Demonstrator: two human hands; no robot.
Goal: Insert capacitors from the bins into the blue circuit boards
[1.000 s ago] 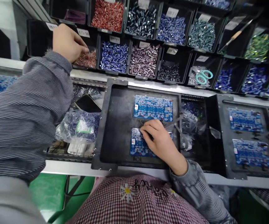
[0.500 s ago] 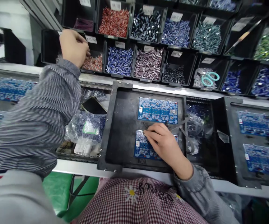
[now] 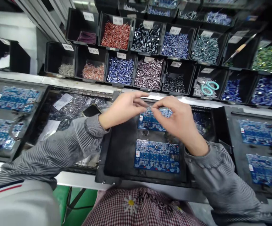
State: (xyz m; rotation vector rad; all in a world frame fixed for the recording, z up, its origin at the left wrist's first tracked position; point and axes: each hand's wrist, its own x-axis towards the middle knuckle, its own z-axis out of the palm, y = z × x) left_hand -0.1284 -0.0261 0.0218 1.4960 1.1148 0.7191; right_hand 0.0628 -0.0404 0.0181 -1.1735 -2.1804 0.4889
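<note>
My left hand (image 3: pixel 124 106) and my right hand (image 3: pixel 177 121) meet fingertip to fingertip above the black tray (image 3: pixel 117 147). Between the pinched fingers sits a tiny component (image 3: pixel 150 108), too small to name. Both hands hover over the far blue circuit board (image 3: pixel 147 121), which they partly hide. The near blue circuit board (image 3: pixel 157 156) lies uncovered in the tray below them. The bin of small reddish parts (image 3: pixel 93 71) stands at the back left.
Rows of black bins with blue, red, grey and green parts line the back, one holding teal scissors (image 3: pixel 208 87). More trays with blue boards sit at the left (image 3: pixel 13 100) and right (image 3: pixel 260 133). Plastic bags of parts (image 3: pixel 74 105) and a phone (image 3: pixel 91 110) lie left of the tray.
My left hand came back from the reddish-parts bin to the tray's middle. My right hand lifted off the near board and met it. The camera view shifted left.
</note>
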